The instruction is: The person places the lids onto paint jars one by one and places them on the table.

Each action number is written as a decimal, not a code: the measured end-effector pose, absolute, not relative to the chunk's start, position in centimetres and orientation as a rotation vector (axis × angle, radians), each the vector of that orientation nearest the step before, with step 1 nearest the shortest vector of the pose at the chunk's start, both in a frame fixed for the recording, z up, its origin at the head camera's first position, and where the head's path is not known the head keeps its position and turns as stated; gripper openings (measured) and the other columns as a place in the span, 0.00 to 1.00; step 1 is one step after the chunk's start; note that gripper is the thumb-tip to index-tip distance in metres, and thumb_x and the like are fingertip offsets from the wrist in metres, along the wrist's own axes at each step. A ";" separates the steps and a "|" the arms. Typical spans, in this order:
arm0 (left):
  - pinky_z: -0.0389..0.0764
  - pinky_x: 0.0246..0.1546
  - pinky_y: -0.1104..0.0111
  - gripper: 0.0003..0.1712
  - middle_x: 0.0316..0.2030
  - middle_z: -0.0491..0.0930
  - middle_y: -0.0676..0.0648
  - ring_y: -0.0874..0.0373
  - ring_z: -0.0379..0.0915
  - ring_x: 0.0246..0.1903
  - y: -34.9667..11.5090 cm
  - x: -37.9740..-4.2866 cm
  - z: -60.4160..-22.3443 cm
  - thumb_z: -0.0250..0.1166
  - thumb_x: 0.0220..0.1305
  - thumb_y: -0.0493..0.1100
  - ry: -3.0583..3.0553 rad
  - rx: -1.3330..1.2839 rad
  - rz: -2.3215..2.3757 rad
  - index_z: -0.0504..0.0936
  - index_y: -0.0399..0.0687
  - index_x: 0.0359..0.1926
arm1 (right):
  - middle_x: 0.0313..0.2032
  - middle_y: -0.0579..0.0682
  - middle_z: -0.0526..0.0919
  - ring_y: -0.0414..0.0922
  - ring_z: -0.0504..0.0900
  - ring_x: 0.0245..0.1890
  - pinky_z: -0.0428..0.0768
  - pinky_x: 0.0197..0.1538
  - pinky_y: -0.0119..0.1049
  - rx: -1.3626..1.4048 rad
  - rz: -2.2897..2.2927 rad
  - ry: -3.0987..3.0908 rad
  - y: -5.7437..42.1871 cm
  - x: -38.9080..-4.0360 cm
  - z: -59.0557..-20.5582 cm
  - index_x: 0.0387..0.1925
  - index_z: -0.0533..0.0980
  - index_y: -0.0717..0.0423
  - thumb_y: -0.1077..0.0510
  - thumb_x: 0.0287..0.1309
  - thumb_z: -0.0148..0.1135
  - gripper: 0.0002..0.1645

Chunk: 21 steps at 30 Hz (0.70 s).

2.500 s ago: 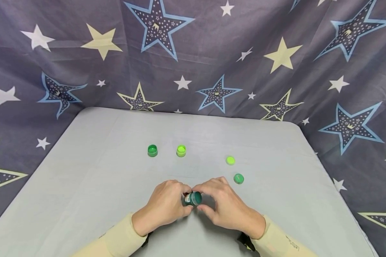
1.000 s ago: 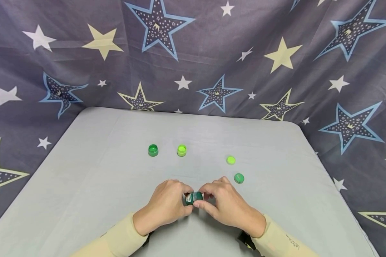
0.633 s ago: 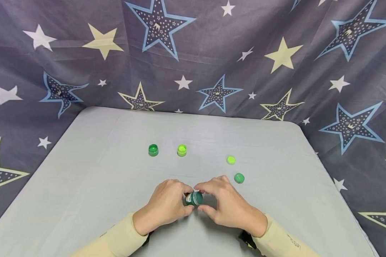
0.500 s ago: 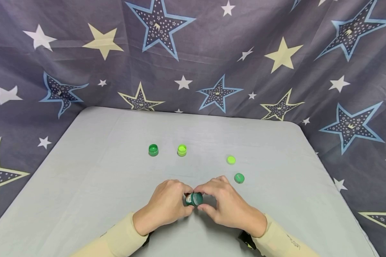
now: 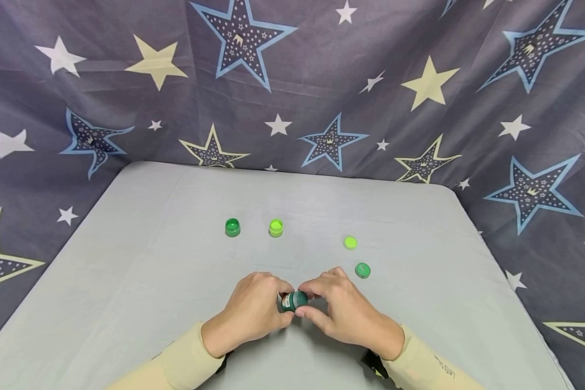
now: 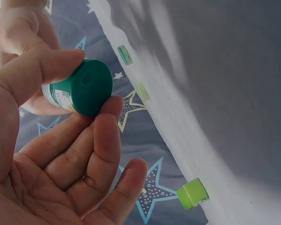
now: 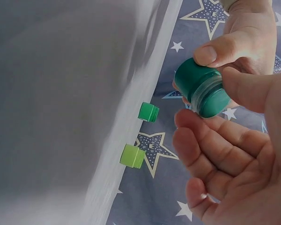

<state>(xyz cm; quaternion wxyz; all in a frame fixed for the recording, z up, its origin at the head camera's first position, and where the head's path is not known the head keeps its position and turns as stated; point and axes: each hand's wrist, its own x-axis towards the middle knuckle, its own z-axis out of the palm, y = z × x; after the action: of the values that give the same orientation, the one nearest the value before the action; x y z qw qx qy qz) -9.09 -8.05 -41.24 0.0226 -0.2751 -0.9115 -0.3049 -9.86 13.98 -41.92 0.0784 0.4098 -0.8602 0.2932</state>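
Observation:
A small dark green paint jar with a white label lies tilted between my two hands, its lid end toward the right. My left hand grips the jar's body between thumb and fingers; the left wrist view shows its dark green base. My right hand pinches the edge of the jar's lid, thumb on one side and fingertips on the other. The lid, with a clear rim, sits on the jar.
Behind my hands on the grey table stand an uncapped green jar and an uncapped lime jar. Toward the right lie a lime lid and a green lid. A star-printed curtain hangs behind the table.
My right thumb and fingers were spread wider around the lid half a second ago and now close on its edge. My left hand keeps its hold on the jar, nearly still.

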 end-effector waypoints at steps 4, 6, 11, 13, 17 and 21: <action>0.72 0.31 0.69 0.09 0.21 0.77 0.67 0.71 0.66 0.22 -8.0 -9.1 -41.3 0.79 0.46 0.41 -2.828 -0.852 -0.933 0.86 0.60 0.25 | 0.33 0.36 0.85 0.38 0.82 0.34 0.71 0.45 0.36 1.204 0.850 -2.592 14.0 -9.9 -41.9 0.40 0.85 0.48 0.45 0.60 0.73 0.13; 0.72 0.31 0.69 0.10 0.22 0.77 0.67 0.71 0.67 0.22 -8.0 -9.0 -41.2 0.79 0.46 0.41 -2.833 -0.850 -0.931 0.86 0.60 0.25 | 0.32 0.36 0.84 0.38 0.81 0.33 0.70 0.44 0.35 1.196 0.835 -2.595 14.0 -9.9 -41.9 0.39 0.85 0.48 0.44 0.61 0.72 0.14; 0.75 0.34 0.67 0.09 0.25 0.81 0.65 0.71 0.68 0.23 -8.0 -8.9 -41.2 0.79 0.44 0.40 -2.828 -0.837 -0.911 0.88 0.58 0.26 | 0.27 0.35 0.80 0.37 0.79 0.28 0.68 0.42 0.34 1.175 0.797 -2.595 13.9 -9.9 -42.1 0.34 0.84 0.47 0.41 0.63 0.69 0.15; 0.75 0.35 0.67 0.10 0.25 0.82 0.64 0.70 0.67 0.23 -7.9 -8.9 -41.2 0.80 0.43 0.40 -2.822 -0.832 -0.900 0.88 0.58 0.26 | 0.25 0.33 0.77 0.36 0.76 0.26 0.67 0.40 0.33 1.165 0.783 -2.592 13.9 -9.9 -42.2 0.31 0.83 0.46 0.40 0.63 0.68 0.16; 0.75 0.34 0.67 0.10 0.25 0.82 0.64 0.70 0.66 0.23 -7.9 -8.8 -41.1 0.80 0.42 0.40 -2.816 -0.831 -0.896 0.87 0.57 0.25 | 0.22 0.31 0.72 0.31 0.70 0.23 0.65 0.38 0.32 1.142 0.768 -2.590 13.8 -10.0 -42.3 0.26 0.80 0.43 0.38 0.63 0.68 0.17; 0.75 0.34 0.68 0.09 0.26 0.83 0.63 0.70 0.67 0.23 -7.9 -8.8 -41.1 0.80 0.43 0.40 -2.818 -0.830 -0.895 0.88 0.57 0.26 | 0.22 0.31 0.72 0.30 0.68 0.22 0.65 0.37 0.32 1.125 0.777 -2.597 13.8 -10.0 -42.3 0.26 0.80 0.42 0.37 0.63 0.67 0.18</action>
<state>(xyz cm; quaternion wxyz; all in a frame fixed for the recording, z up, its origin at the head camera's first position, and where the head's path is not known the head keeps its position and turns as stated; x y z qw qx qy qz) -8.83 -7.89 -41.09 0.0353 -0.2701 -0.9171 -0.2912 -9.99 13.77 -42.30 0.1033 0.3812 -0.8801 0.2634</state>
